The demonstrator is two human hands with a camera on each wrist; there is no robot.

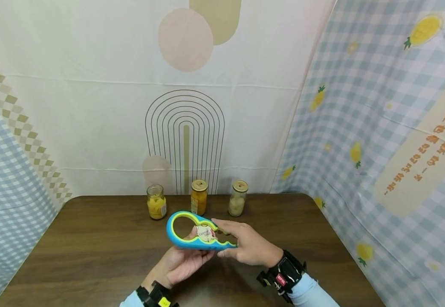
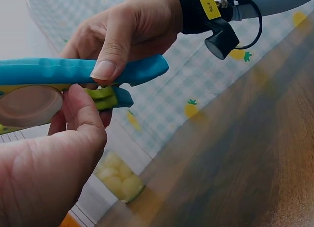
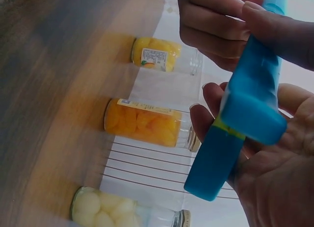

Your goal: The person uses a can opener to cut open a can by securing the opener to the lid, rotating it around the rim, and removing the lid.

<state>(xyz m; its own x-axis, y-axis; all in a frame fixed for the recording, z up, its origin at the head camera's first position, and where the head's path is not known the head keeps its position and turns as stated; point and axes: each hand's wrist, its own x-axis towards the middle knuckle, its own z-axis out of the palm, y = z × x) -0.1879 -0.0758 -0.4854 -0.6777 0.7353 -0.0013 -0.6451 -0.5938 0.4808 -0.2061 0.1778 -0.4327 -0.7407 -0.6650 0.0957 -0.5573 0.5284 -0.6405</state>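
Jar opener [image 1: 192, 232], a flat plastic tool in bright blue with a yellow-green lining, is held in the air above the near middle of the table [image 1: 92, 238], just in front of the person; its outline is a teardrop, wide and rounded at the far-left end where a large oval hole opens, narrowing through smaller scalloped openings toward the right end; from the wrist views it shows as two blue arms, one stacked over the other, with the green lining between them. A round lid [image 1: 205, 233] with a pale label sits inside one of the middle openings; whether it is gripped tight by the tool cannot be told.

Left hand [image 1: 182, 263] lies palm up beneath the tool, fingers curled up round its underside, thumb pressed near the lid's edge; right hand [image 1: 247, 245] pinches the narrow right end, thumb [image 2: 105, 70] pressing flat on the blue edge, forefinger stretched along the top.

Behind, at the far edge of the dark wooden table, three glass jars stand upright in a row, slightly apart: a lidless jar [image 1: 156, 201] of yellow fruit on the left, a gold-lidded jar [image 1: 199, 197] of orange segments in the middle, a gold-lidded jar [image 1: 238, 198] of pale round fruit on the right.
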